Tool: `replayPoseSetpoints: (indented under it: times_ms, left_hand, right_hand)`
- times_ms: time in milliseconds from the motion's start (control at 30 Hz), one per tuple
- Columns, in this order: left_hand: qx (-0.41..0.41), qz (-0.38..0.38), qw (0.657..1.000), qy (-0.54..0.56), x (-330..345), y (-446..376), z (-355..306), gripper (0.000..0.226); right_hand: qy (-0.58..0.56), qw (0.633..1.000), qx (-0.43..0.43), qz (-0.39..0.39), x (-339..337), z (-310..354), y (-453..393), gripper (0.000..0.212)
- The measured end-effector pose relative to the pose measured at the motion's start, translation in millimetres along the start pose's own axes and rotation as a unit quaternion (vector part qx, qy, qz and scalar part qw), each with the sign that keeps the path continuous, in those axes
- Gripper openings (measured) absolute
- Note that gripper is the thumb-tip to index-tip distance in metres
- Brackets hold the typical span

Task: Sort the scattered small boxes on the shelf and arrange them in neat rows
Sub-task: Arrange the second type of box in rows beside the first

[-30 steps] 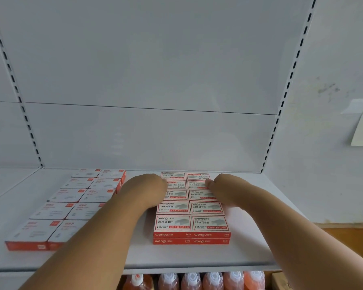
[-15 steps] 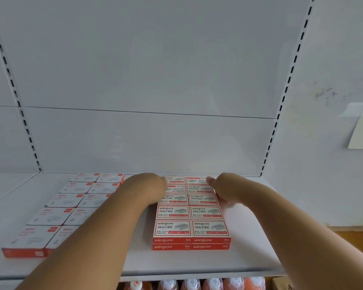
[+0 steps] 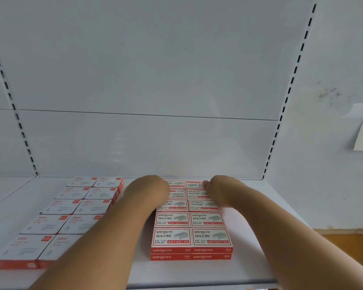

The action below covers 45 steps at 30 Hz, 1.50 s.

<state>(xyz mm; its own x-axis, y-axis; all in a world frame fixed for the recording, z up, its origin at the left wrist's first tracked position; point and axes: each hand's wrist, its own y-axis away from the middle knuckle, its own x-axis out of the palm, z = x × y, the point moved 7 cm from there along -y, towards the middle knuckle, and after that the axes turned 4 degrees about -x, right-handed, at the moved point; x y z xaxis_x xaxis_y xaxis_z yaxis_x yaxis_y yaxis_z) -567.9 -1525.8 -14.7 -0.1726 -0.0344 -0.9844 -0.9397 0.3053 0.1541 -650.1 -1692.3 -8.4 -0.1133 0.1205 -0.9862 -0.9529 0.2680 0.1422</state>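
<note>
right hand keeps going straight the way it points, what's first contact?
Probably the shelf's white back panel. The right hand rests on the rearmost staple boxes, pointing toward the back; nothing else shows between, though depth is unclear.

1. The red-and-white boxes (image 3: pixel 190 237) in the right block on the shelf (image 3: pixel 249 266) carry "wengu" at the top left of each lid, clearest on the two front ones.
2. Under that brand, the same lids read "24/6" followed by Chinese characters.
3. A red strip along each lid's lower edge shows white Chinese print with the number "12".
4. The red front faces of that block, in two stacked layers, read "wengu" and, smaller, "24/6".
5. The boxes left of that block (image 3: pixel 57 225) bear print too blurred to read.
</note>
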Motion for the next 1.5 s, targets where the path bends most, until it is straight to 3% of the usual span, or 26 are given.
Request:
replayPoseSetpoints:
  times_ms: [100, 233, 300, 367, 533, 1133, 1500]
  left_hand:
    - [-0.004, -0.040, 0.999, 0.004, -11.1, 7.5, 3.2, 0.032]
    - [0.056, -0.192, 0.978, 0.056, -39.1, 14.9, -6.5, 0.027]
    - [0.123, -0.172, 0.973, 0.088, -31.9, 10.9, -19.9, 0.031]
    - [0.156, -0.126, 0.972, 0.125, -18.5, 7.5, -29.3, 0.033]
    - [0.141, -0.053, 0.960, 0.236, 0.4, 0.1, -27.8, 0.031]
    - [0.165, -0.116, 0.960, 0.196, -2.7, 1.8, -30.7, 0.030]
    - [0.151, -0.086, 0.962, 0.213, -1.8, 2.9, -29.8, 0.034]
  right_hand:
    - [-0.047, 0.998, 0.037, -0.015, 0.8, -12.5, -3.6, 0.046]
    - [-0.006, 0.988, 0.008, -0.156, -21.4, -5.7, -3.0, 0.048]
    - [-0.011, 0.983, -0.050, -0.175, -21.9, 8.8, -3.8, 0.044]
    - [-0.059, 0.983, -0.096, -0.147, -13.9, 19.8, -6.9, 0.039]
    - [-0.191, 0.968, -0.115, -0.118, -2.5, 22.7, -9.1, 0.024]
    - [-0.139, 0.966, -0.136, -0.170, -3.6, 26.2, -7.6, 0.025]
    - [-0.148, 0.978, -0.100, -0.112, -5.8, 27.6, -2.5, 0.033]
